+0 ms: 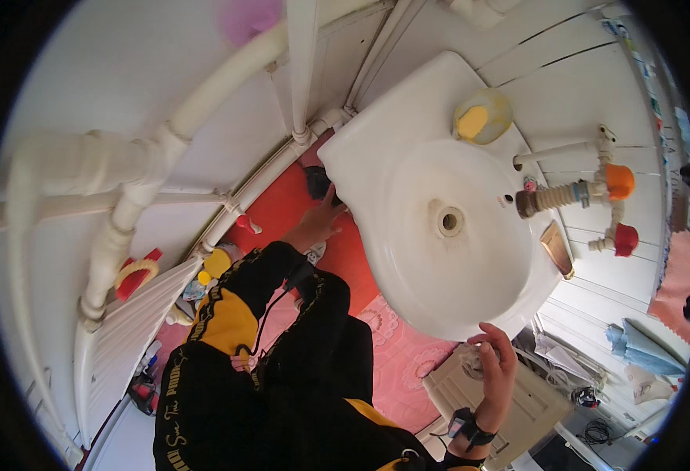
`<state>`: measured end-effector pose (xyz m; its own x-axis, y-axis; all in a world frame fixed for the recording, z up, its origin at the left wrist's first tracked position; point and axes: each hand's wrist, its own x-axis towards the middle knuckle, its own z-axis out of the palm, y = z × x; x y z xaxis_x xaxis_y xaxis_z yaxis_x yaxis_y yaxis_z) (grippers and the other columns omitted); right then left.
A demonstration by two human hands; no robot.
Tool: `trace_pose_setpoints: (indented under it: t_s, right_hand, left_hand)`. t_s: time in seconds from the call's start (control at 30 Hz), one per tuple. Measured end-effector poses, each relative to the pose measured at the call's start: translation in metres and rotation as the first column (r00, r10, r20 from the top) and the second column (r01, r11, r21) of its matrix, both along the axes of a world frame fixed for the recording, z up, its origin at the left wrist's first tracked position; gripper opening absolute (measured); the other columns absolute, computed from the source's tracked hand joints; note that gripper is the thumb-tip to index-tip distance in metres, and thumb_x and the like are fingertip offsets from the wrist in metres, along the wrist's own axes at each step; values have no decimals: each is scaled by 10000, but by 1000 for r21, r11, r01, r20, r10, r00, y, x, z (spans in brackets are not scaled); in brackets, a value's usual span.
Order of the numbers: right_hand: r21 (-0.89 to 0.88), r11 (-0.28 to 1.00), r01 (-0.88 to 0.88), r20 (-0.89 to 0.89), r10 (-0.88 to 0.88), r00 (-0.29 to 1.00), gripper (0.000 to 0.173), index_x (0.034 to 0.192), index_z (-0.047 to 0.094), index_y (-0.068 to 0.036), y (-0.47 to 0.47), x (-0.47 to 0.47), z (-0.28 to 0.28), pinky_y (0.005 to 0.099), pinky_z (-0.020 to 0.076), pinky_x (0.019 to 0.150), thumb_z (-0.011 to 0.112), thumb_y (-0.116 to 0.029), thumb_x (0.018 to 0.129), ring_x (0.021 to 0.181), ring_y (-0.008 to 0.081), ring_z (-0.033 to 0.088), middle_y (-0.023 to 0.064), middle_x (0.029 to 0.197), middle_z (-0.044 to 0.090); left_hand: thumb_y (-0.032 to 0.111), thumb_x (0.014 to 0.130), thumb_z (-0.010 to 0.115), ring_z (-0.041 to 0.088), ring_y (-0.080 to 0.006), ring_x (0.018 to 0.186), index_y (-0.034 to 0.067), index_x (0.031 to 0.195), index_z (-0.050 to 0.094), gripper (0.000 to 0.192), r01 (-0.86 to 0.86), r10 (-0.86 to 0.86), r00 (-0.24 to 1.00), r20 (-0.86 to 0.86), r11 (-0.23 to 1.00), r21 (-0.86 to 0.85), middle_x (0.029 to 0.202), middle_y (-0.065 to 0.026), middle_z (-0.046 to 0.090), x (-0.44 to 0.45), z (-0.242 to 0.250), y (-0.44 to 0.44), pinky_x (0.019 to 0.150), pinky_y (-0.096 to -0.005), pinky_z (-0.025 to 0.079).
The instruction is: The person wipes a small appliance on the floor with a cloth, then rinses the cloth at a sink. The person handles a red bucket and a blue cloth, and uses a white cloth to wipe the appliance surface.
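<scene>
In front of me is a white ceramic washbasin [404,235] with a bare drain hole [449,221]. My left hand [315,222] reaches low along the basin's left side, above a red floor mat [283,203]. Its fingers are at a dark object [316,181], partly hidden by the basin; whether they grip it I cannot tell. At the basin's front rim, my right hand [498,362] has bent, parted fingers, with none of them around anything visible. Beneath it, a clear, crumpled-looking item [472,360] rests on a beige plastic stool [518,406].
A bowl [501,120] holding yellow soap [472,122] stands on the basin's ledge. Valves with orange [620,181] and red [626,240] handles jut from the wall. Thick white pipes [227,82] and a ribbed radiator [130,329] line the left side. A red-handled tap [247,224] sits low.
</scene>
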<state>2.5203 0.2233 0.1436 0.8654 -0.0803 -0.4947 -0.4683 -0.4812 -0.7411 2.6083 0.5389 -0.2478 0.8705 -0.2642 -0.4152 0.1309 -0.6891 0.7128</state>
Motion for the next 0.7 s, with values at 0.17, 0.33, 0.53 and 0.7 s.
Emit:
trace_pose_setpoints:
  t_s: [0.17, 0.33, 0.53, 0.7]
  right_hand:
    - [25, 988, -153, 62, 151, 987, 293, 1168, 574, -23, 0, 3, 31, 211, 406, 722, 550, -122, 893, 795, 68, 528, 19, 877, 634]
    - [122, 979, -162, 128, 146, 981, 283, 1153, 584, -20, 0, 9, 37, 210, 421, 689, 590, -120, 888, 763, 71, 540, 28, 858, 643]
    - [272, 953, -133, 154, 94, 984, 267, 1147, 584, -28, 2, 8, 29, 209, 431, 668, 578, -123, 897, 758, 70, 552, 34, 854, 646]
    - [318, 944, -85, 271, -5, 963, 311, 1186, 563, -25, -13, 22, 50, 232, 485, 602, 566, -157, 905, 668, 105, 586, 55, 868, 620]
  left_hand:
    - [128, 810, 674, 376, -358, 1303, 140, 1317, 469, 546, -304, 386, 913, 130, 858, -415, 1509, -232, 77, -30, 94, 31, 908, -442, 477]
    - [482, 951, 430, 367, -303, 1315, 205, 1418, 288, 561, -511, 343, 836, -429, 200, -836, 1485, -151, 257, -42, 212, 66, 966, -414, 411]
    - [647, 902, 307, 286, -382, 1349, 225, 1468, 209, 713, -402, 4, 910, -414, -229, -886, 1501, -182, 215, -32, 325, 52, 1022, -470, 351]
    - [633, 907, 323, 348, -374, 1316, 205, 1463, 225, 708, -402, -137, 911, -390, -73, -913, 1500, -180, 216, -13, 346, 4, 989, -462, 394]
